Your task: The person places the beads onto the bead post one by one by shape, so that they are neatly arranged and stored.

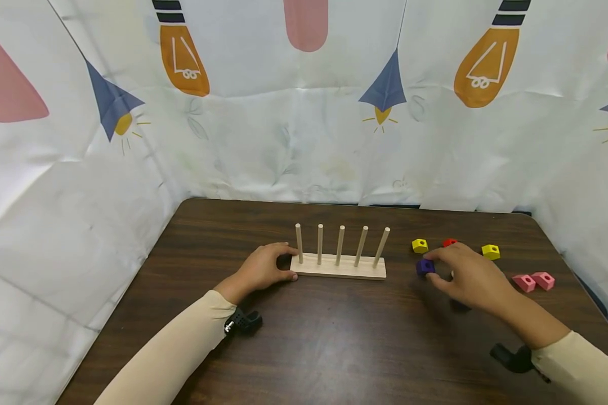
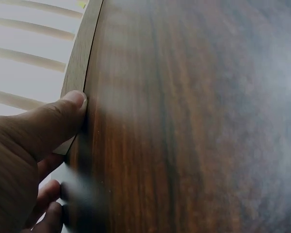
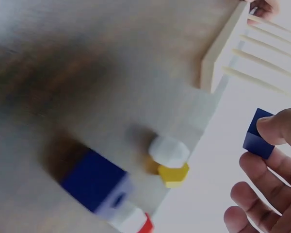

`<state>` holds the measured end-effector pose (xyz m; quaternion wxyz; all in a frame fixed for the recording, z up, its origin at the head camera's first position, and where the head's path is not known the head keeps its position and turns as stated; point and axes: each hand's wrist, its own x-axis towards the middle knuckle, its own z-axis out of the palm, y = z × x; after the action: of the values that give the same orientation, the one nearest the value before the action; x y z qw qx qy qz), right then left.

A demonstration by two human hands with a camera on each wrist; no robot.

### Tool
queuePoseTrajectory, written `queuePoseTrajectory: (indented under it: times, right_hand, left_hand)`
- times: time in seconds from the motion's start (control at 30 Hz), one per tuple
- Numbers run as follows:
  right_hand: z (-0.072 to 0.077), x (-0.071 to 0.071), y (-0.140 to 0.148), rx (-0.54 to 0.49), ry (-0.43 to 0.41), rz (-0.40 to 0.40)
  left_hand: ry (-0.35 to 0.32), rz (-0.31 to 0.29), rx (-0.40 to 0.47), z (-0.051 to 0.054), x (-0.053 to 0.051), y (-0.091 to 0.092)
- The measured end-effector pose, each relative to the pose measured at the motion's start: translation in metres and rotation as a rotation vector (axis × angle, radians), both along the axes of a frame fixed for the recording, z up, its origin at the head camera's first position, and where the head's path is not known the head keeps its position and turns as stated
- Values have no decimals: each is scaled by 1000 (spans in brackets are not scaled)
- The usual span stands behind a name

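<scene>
Blue block [image 1: 425, 267], pinched by the right hand [image 1: 470, 277], may drop if grip slackens; five-peg wooden stand [image 1: 342, 270], pinched by the left hand [image 1: 261, 268], may skew if pushed unevenly.

Pale wooden rack [image 1: 342, 271], five pegs [image 1: 340, 246] upright in row, gripped at nine-o'clock end; small dark-blue block [image 1: 425, 267], pinched, at rack's three o'clock.

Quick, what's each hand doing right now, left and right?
Left hand: closed, holding the end of the wooden peg rack.
Right hand: closed, pinching a dark blue block.
</scene>
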<state>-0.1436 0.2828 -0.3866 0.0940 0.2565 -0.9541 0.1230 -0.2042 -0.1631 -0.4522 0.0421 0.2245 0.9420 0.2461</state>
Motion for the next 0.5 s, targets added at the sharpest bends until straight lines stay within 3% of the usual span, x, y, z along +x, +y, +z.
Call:
queuePoseTrajectory:
  times: [0.23,0.5]
  right_hand:
    - [20,-8,-8,-29,-12,-12]
    - [29,-12,-14,-51,11,-27]
  left_hand:
    - [-9,16,-14,1,1,-1]
    - [11,25,-52,2,3,1]
